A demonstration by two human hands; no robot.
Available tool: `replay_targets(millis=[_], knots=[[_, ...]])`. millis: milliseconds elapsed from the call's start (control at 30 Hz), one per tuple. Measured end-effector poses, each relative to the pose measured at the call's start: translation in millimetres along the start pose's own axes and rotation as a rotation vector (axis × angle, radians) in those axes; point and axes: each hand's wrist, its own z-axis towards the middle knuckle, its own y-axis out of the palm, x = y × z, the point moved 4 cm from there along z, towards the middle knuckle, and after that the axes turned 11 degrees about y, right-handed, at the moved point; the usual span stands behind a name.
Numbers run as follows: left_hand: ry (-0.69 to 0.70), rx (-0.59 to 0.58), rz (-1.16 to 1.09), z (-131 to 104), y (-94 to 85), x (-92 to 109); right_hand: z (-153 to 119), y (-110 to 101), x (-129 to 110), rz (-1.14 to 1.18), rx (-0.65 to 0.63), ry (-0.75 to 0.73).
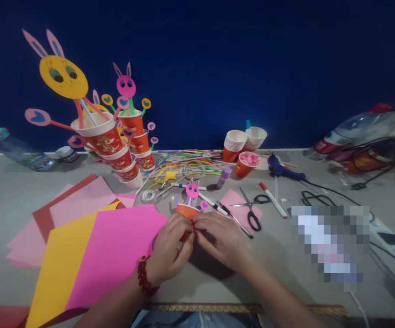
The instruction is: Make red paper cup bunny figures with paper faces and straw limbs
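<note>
Both hands meet near the front middle of the table, fingertips together. My left hand [172, 246], with a red bead bracelet [144, 275] at the wrist, is closed, and a bit of red shows between its fingers. Thumb and fingers of my right hand [223, 239] are pinched against it; whatever they grip is too small or hidden to name. Directly behind the hands is an orange-red paper cup [187, 210], its lower part covered by them. Rising from that cup is a pink paper bunny head [192, 190] with small paper paws on purple stems.
Stacked cups with a large yellow bunny [63, 76] stand at the left behind coloured paper sheets [115, 255]. Scissors [251, 212], markers [273, 200], a glue stick [224, 177] and a blue glue gun [284, 171] lie to the right. A blurred patch [330, 246] hides an object.
</note>
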Motion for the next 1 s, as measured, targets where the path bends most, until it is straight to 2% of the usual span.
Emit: replay_targets(millis=[567,1000], knots=[[0.024,-0.065,0.135,-0.2,3.7,0.0,2.9,-7.6,-3.0,-0.037,0.003,-0.018],[0.074,-0.139,0.240,3.5,7.6,3.6,2.1,-7.3,2.2,-0.088,-0.111,0.010]])
